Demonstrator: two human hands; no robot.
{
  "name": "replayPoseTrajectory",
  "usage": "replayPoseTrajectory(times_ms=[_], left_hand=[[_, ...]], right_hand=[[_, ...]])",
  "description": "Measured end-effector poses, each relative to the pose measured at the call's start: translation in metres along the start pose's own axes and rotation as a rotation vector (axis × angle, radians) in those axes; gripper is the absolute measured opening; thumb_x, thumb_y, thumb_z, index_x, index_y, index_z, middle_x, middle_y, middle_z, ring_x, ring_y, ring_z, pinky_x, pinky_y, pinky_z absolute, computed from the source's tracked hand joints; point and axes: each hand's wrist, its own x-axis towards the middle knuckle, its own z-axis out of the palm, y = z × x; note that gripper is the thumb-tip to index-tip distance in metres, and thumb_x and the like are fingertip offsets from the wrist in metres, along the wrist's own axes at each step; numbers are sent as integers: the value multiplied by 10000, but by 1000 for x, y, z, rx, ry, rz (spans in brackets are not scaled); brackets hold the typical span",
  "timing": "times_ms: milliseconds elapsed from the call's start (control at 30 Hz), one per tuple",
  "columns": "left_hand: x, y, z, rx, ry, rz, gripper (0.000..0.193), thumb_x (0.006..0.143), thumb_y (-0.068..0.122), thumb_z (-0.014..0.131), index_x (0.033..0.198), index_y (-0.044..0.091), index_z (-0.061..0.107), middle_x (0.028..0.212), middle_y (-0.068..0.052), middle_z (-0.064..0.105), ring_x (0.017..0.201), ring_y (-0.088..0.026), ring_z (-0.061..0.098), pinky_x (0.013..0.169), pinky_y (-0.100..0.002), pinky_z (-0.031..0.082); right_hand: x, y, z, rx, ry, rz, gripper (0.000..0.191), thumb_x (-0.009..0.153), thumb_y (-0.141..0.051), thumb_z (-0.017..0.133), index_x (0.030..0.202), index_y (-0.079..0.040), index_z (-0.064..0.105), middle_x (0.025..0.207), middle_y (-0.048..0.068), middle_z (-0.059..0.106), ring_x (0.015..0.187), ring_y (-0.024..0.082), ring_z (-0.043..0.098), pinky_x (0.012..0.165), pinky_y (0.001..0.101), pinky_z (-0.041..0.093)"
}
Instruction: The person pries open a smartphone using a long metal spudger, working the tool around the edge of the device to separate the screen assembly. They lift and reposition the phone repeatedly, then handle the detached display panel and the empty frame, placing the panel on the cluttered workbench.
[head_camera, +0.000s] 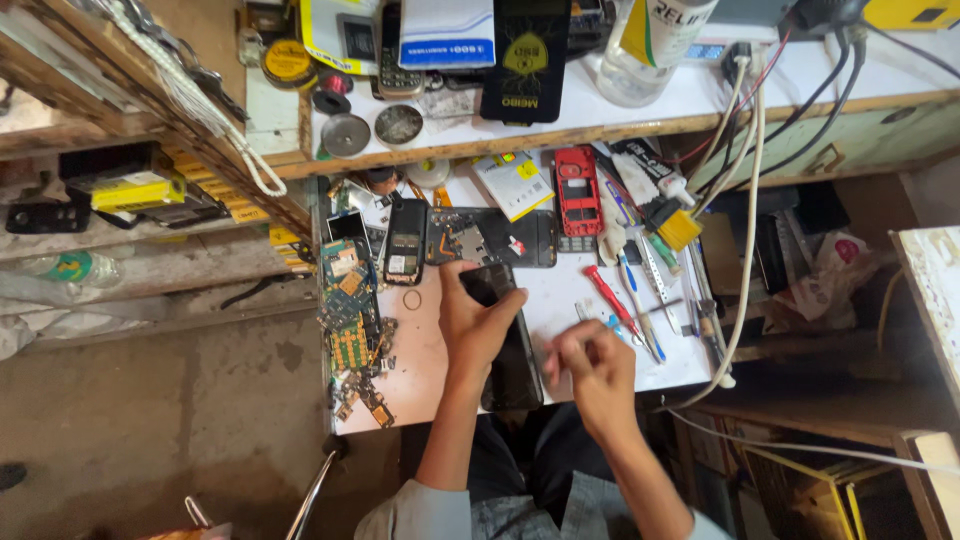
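My left hand (472, 322) rests on a black phone screen panel (508, 350) lying on the white worktop (570, 290), fingers curled over its upper end. My right hand (590, 362) hovers just right of the panel with fingers pinched together; whether it holds a small tool or part I cannot tell. Beyond the panel lies an opened phone body (490, 238) with its inner frame showing.
A red phone frame (578, 190), a red-handled screwdriver (610, 298), brushes and tweezers lie at right. Circuit boards (350, 320) pile along the left edge. White cables (745, 230) hang over the right side. A cluttered shelf (500, 130) sits above.
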Motion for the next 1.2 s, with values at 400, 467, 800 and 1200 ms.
replayPoseTrajectory(times_ms=[400,467,800,1200], left_hand=[[1,4,3,8,112,-5,669,622,314,891,1141,97,527,1006,-113,708,911,-260,709,848,-383,557],[0,5,5,25,114,-1,682,612,303,884,1150,96,521,999,-109,710,908,-254,709,844,-382,553],[3,1,5,82,91,-21,677,598,348,883,1131,126,530,1000,-102,717,921,-276,712,841,-401,549],[5,2,1,158,66,21,670,563,367,869,1098,136,537,955,-83,711,875,-287,718,797,-411,561]], right_hand=[[-24,19,-21,24,4,71,152,1014,-47,556,875,11,573,790,129,651,568,150,582,464,272,460],[-32,22,-25,51,10,18,149,1006,-43,547,870,10,577,808,129,651,564,156,593,437,277,465],[-23,20,-13,118,37,61,161,1025,-61,544,888,18,573,773,144,650,571,185,628,471,304,511],[1,26,-7,55,16,79,199,1059,-87,549,898,27,574,737,141,639,559,169,600,497,287,485]])
